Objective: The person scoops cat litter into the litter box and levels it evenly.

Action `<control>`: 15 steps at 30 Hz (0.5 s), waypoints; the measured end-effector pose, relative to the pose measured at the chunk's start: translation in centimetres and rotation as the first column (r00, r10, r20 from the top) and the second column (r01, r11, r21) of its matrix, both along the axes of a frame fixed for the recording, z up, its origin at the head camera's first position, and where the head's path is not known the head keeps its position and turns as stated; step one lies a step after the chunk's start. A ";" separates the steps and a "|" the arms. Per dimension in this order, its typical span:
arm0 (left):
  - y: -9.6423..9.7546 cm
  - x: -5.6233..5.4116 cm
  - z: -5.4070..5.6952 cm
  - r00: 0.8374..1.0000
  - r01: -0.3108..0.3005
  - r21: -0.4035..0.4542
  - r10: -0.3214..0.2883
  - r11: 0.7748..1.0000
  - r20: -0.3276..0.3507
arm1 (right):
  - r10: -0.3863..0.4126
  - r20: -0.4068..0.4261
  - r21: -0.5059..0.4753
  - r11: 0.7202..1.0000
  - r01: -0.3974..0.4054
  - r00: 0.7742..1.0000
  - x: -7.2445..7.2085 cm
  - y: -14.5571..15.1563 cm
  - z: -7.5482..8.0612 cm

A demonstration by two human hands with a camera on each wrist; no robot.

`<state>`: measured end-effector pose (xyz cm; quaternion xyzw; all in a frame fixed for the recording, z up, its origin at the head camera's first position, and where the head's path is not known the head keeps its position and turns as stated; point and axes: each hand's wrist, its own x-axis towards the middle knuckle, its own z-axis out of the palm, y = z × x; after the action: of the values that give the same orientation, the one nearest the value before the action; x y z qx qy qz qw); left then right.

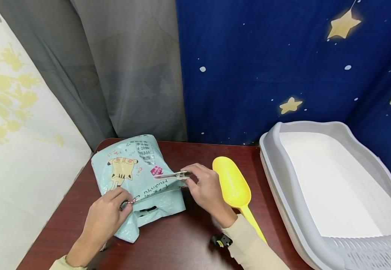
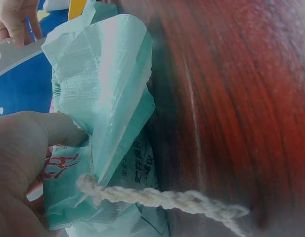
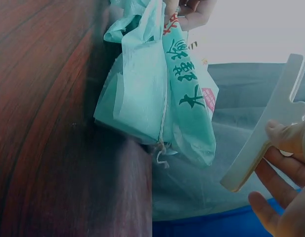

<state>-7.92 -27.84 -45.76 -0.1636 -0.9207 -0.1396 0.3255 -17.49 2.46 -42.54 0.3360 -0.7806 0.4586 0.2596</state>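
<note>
A mint-green printed plastic bag [image 1: 163, 159] lies on the table with its top end folded toward me. My left hand [image 1: 105, 212] pinches the left side of that fold; in the left wrist view its thumb [image 2: 63, 129] presses into the plastic. A pale braided cord [image 2: 157, 198] trails from the bag near those fingers, and a thin string runs across the bag in the right wrist view. Between thumb and fingers, my right hand [image 1: 205, 187] holds a long, flat, pale sealing clip [image 3: 268, 126], raised beside the bag's right edge and apart from it in the right wrist view.
A yellow scoop [image 1: 230, 182] lies right of my right hand, handle toward me. Farther right stands a large grey litter tray [image 1: 271, 165] with a white inside. Grey and blue star-patterned curtains [image 1: 229, 75] hang behind the dark red table [image 1: 168, 243].
</note>
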 end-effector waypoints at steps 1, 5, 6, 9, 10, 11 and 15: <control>0.0 0.0 0.0 1.000 0.001 0.000 -0.001 1.000 0.000 | -0.012 0.009 -0.004 1.000 0.012 1.000 0.0 0.1 0.0; 0.0 0.0 0.0 1.000 0.002 0.004 -0.002 1.000 0.004 | -0.070 0.063 -0.015 0.997 0.071 0.996 0.1 0.3 -0.3; 0.0 0.0 0.0 1.000 0.002 0.005 -0.002 1.000 0.005 | -0.085 0.080 -0.014 0.996 0.086 0.993 0.1 0.3 -0.5; 0.0 0.1 0.0 1.000 0.001 0.006 -0.001 1.000 0.006 | -0.118 0.130 -0.007 0.993 0.120 0.984 0.2 0.5 -0.8; 0.0 0.1 0.0 1.000 0.001 0.006 -0.001 1.000 0.006 | -0.127 0.144 -0.002 0.992 0.129 0.981 0.3 0.5 -0.9; 0.0 0.1 0.0 1.000 0.000 0.006 0.000 1.000 0.006 | -0.136 0.155 0.002 0.991 0.137 0.978 0.3 0.5 -1.0; 0.0 0.1 0.0 1.000 0.000 0.007 0.000 1.000 0.012 | -0.168 0.198 0.030 0.986 0.165 0.966 0.4 0.6 -1.4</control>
<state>-7.85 -27.81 -45.76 -0.1616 -0.9221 -0.1439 0.3207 -17.08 3.07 -43.98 0.2233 -0.8312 0.4614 0.2154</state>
